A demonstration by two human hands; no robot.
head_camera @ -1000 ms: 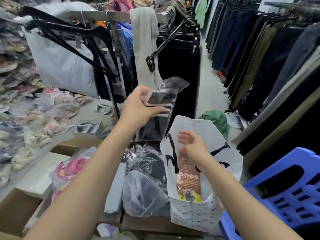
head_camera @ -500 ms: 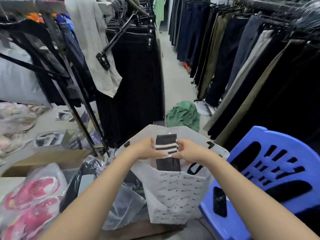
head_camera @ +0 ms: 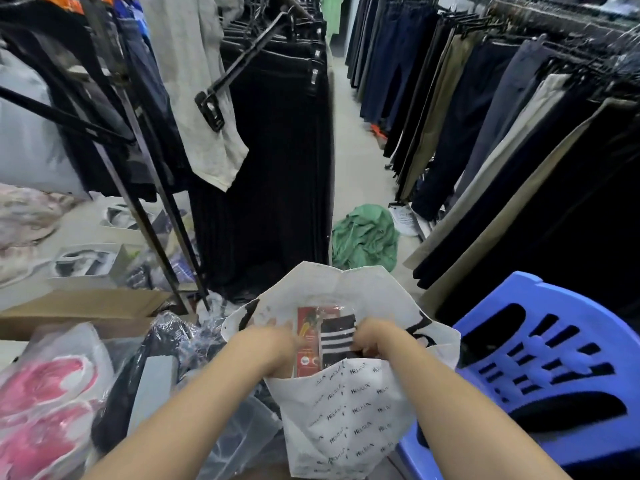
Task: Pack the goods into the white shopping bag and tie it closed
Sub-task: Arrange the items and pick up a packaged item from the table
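The striped sock pack (head_camera: 337,336) is judged light, soft and slippery in its clear film, and is best pinched at its upper edge. It is seen inside the white shopping bag (head_camera: 349,420), beside a red card pack (head_camera: 308,337). Its right edge is gripped by the curled right hand (head_camera: 375,336). The left hand (head_camera: 268,344) is sunk in the bag's mouth, and its grip cannot be told. Compared with half a second earlier, the pack is set lower in the bag.
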